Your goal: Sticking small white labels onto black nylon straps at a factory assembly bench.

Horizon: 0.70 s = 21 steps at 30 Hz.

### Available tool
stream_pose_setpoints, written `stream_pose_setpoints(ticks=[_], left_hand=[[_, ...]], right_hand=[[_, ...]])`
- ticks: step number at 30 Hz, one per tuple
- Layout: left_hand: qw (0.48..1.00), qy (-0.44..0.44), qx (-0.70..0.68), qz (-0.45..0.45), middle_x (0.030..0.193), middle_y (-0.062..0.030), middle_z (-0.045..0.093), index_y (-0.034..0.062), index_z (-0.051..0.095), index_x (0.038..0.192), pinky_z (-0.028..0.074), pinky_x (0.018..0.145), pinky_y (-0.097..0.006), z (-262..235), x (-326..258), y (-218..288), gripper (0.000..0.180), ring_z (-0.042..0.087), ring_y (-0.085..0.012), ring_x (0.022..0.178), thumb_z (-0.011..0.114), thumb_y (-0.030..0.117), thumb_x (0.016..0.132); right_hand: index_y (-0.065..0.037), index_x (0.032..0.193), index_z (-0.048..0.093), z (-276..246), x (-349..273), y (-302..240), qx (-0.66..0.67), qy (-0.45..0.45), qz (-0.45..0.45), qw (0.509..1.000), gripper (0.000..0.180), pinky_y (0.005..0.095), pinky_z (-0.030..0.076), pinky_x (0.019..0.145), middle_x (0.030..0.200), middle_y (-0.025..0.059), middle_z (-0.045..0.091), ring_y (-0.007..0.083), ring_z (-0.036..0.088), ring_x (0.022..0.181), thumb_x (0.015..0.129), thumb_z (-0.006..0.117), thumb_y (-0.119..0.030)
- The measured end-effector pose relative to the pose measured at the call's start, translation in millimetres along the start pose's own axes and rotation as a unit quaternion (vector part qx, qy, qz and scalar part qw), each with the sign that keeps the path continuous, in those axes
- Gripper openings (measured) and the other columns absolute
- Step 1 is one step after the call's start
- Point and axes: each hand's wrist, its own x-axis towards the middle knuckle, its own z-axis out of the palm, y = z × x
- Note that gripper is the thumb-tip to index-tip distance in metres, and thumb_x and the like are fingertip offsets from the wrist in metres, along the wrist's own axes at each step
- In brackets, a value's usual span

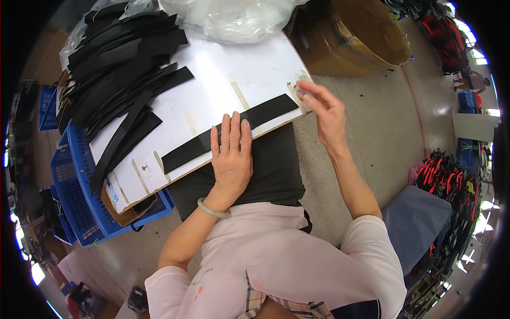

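A long black fabric-like strip [273, 109] lies along the near edge of a white board [212, 69]. A slightly different dark band crosses the strip near its middle. My left hand [232, 154] lies flat on that middle part, fingers stretched out and pressing down. Beyond the strip's right end, my right hand [325, 109] is raised by the board's corner with curled fingers, thumb and forefinger close together. Whatever may be between those fingertips is too small to make out. Scraps of clear tape [303, 78] stick to the board just beside them.
A large heap of black strips [119, 64] covers the board's left side. Clear plastic bags [234, 18] lie at the back. A blue crate [79, 181] stands at left, an open cardboard box [350, 40] at the back right. Beige tape marks [239, 95] cross the board.
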Motion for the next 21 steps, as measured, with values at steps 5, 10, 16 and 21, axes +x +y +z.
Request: stream_pose_setpoints(ticks=[5,10,16,21], left_hand=[[1.000,0.001,0.010,0.001,0.150,-0.0217,0.036,-0.0020,0.042,0.141,0.023,0.114,-0.053,-1,0,-1,0.066,0.034,-0.0374,0.140,0.064,0.003,0.079],[1.000,-0.004,0.007,0.001,0.150,-0.0221,0.036,-0.0019,0.042,0.140,0.021,0.115,-0.053,-2,2,0,0.067,0.033,-0.0368,0.141,0.065,0.003,0.077],[1.000,-0.009,0.027,-0.010,0.147,-0.0223,0.040,-0.0026,0.048,0.133,0.023,0.114,-0.054,-6,0,-2,0.054,0.035,-0.0372,0.140,0.058,0.006,0.081],[1.000,0.008,0.002,0.004,0.145,-0.0223,0.042,-0.0035,0.049,0.131,0.024,0.114,-0.054,-6,5,4,0.050,0.036,-0.0372,0.139,0.054,0.006,0.082]], right_hand=[[0.002,0.111,0.068,-12,16,2,0.140,0.052,0.159,0.976,0.023,0.0261,0.051,0.085,0.108,0.0092,0.068,0.0124,0.063,0.092,0.088,0.064,-0.003],[0.001,0.106,0.069,-13,15,9,0.092,0.051,0.149,0.983,0.021,0.0229,0.050,0.078,0.104,0.0054,0.067,0.0107,0.063,0.084,0.086,0.067,-0.003],[-0.002,0.104,0.070,5,13,1,-0.184,-0.034,0.000,0.982,0.022,0.0220,0.049,0.067,0.106,0.0030,0.061,0.0090,0.058,0.079,0.082,0.070,-0.001],[-0.004,0.098,0.070,-5,13,-2,-0.216,-0.045,0.026,0.975,0.024,0.0253,0.046,0.063,0.101,0.0042,0.058,0.0126,0.055,0.076,0.075,0.070,0.004]])
